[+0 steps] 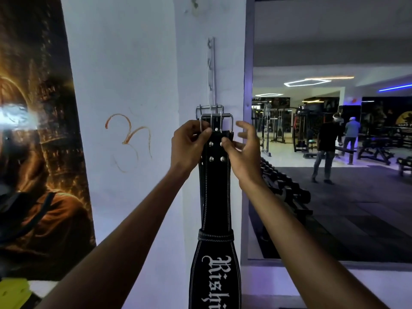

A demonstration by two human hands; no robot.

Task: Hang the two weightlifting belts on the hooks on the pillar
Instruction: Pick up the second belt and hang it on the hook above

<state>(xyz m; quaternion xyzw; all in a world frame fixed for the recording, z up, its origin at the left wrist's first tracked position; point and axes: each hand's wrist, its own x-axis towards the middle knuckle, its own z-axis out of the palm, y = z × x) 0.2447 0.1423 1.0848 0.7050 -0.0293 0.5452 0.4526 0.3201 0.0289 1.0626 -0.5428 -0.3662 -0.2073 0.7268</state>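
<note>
A black leather weightlifting belt with white lettering hangs straight down the white pillar. Its steel buckle is at the top, just below a vertical metal hook rail. A second buckle shows right behind it, at the rail's lowest hook; that belt's strap is hidden. My left hand pinches the front belt's upper left edge beside the buckle. My right hand touches the belt's right edge with thumb and forefinger, the other fingers spread apart.
A dark poster covers the wall at left. A large mirror to the right of the pillar reflects a dumbbell rack, gym machines and two people standing. An orange mark is drawn on the pillar's left face.
</note>
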